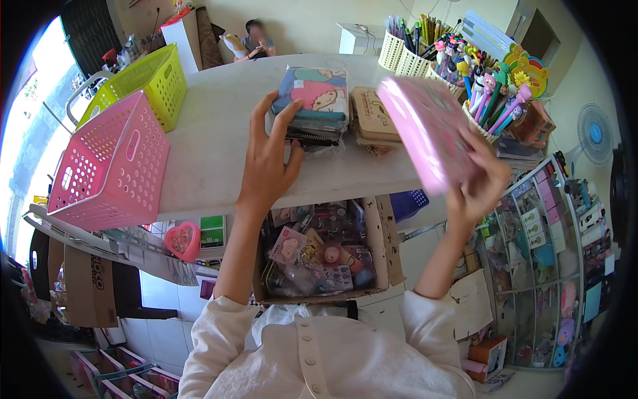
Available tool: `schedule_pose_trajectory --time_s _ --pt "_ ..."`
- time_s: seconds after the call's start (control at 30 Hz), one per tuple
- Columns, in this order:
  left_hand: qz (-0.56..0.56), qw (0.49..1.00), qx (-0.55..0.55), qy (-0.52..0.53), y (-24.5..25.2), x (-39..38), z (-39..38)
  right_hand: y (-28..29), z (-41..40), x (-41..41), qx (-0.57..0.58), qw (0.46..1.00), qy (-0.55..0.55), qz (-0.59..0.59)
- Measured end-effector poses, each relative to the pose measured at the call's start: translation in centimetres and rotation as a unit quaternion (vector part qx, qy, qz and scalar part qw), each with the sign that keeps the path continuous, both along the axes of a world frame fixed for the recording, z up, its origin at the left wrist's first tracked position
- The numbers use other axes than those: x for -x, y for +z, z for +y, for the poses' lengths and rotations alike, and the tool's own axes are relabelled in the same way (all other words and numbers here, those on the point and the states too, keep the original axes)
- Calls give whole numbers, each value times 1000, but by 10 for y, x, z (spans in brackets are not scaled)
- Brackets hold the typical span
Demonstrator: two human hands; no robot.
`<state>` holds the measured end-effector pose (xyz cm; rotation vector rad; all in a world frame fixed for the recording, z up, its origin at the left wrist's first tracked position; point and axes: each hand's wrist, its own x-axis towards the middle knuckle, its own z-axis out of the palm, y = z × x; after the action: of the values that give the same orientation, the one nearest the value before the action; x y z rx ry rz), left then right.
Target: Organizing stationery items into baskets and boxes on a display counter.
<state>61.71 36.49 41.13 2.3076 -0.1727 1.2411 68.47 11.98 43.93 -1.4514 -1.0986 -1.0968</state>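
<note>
My left hand (269, 159) is at the near left corner of a stack of zip wallets (314, 99) on the white table, its index finger over the top and its thumb at the front edge. The top wallet is blue with a cartoon figure; plastic wrap shows around the stack. Just right of it sits a beige zip wallet (375, 117) with a printed design. My right hand (481, 172) grips a glossy pink case (423, 132) by its right side, tilted above the table. Motion blur hides the print on the case.
Pink (117, 164) and lime-green (172, 90) plastic baskets stand at the left of the table (214, 114). Pen holders (411, 62) crowd its far right. Below the near edge is a cardboard box (381, 249) of packaged trinkets. A person (259, 45) sits beyond the table.
</note>
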Motion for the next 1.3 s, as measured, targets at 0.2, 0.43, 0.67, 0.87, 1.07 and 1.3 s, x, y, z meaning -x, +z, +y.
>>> schedule_pose_trajectory --time_s 0.2,0.43,0.67,0.87,1.07,1.3 --pt "-1 1000 -9 -5 0 0 0 -3 42 -29 224 966 -110 71" --pt "-86 996 11 12 3 0 -5 -17 26 2 179 974 -126 59" --pt "-31 962 -35 -269 -116 53 -31 -121 14 42 327 853 117 390" --pt "277 948 -151 -36 -239 30 -48 -284 32 15 661 663 -88 340" --pt "440 878 -175 74 -270 27 -47 -316 46 16 748 547 -65 371" --pt "417 890 -160 94 -250 21 -55 -320 34 9 699 572 -72 424"
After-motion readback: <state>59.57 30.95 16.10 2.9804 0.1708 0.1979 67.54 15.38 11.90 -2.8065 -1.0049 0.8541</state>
